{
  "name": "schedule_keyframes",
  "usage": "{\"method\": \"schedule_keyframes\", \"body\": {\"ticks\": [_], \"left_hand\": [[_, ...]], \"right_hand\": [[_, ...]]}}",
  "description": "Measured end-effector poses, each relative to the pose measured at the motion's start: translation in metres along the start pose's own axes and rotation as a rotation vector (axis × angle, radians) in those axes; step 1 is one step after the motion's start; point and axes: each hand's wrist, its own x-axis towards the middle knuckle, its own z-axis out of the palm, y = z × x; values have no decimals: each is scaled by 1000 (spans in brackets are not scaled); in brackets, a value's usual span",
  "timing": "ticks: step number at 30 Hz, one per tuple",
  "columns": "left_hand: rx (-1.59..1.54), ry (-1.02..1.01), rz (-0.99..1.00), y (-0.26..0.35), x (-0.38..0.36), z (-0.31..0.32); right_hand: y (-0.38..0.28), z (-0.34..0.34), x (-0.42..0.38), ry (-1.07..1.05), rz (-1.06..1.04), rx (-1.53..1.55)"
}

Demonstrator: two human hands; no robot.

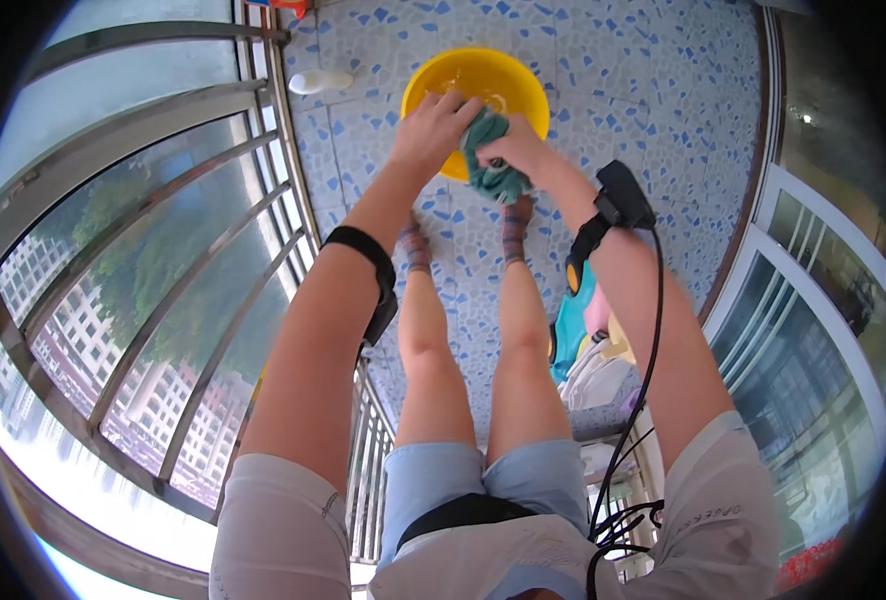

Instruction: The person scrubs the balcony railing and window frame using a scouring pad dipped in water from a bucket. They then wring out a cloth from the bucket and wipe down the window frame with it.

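A bunched green cloth (493, 178), wet-looking and crumpled, hangs over the near edge of a yellow basin (418, 80) on the floor. My left hand (437, 132) is above the basin's left side, its curled fingers closed on the cloth's upper left edge. On the other side my right hand (516, 150) grips the cloth, fingers wrapped into its folds. A small round dark detail shows on the cloth near my right fingers; I cannot make out what it is. Water with some light glints is visible in the basin beyond my hands.
A white bottle (320, 81) lies on the tiled floor (643, 110) left of the basin. Metal railings (153, 220) run along the left, a sliding glass door (813, 330) along the right. Beside my legs sits a turquoise container (574, 325) with pale cloths. A black cable (653, 340) trails from my right forearm.
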Motion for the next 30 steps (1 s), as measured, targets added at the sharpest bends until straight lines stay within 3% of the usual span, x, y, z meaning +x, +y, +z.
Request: {"method": "schedule_keyframes", "body": {"ticks": [4, 7, 9, 12, 15, 21, 24, 28, 30], "left_hand": [[-102, 37, 27, 0, -5, -4], [-153, 80, -64, 5, -13, -8], [-423, 203, -172, 14, -17, -9], [-613, 168, -305, 25, -19, -21], [-623, 213, -229, 38, -13, -32], [-688, 401, -266, 55, 5, -37], [-711, 423, -289, 55, 10, -37], [-702, 434, -311, 49, 12, -34], [-664, 459, -291, 47, 12, -33]], "right_hand": [[0, 0, -5, -63, 143, 209], [-11, 2, -18, -139, 138, 289], [-15, -3, -27, -263, 178, 386], [-2, -3, -40, -304, 198, 630], [18, -2, -45, -328, 65, 725], [25, 2, -41, -417, 126, 1011], [-5, 11, -46, -356, 0, 898], [6, 16, -32, -342, -51, 795], [5, 22, -30, -190, -20, 740]]}}
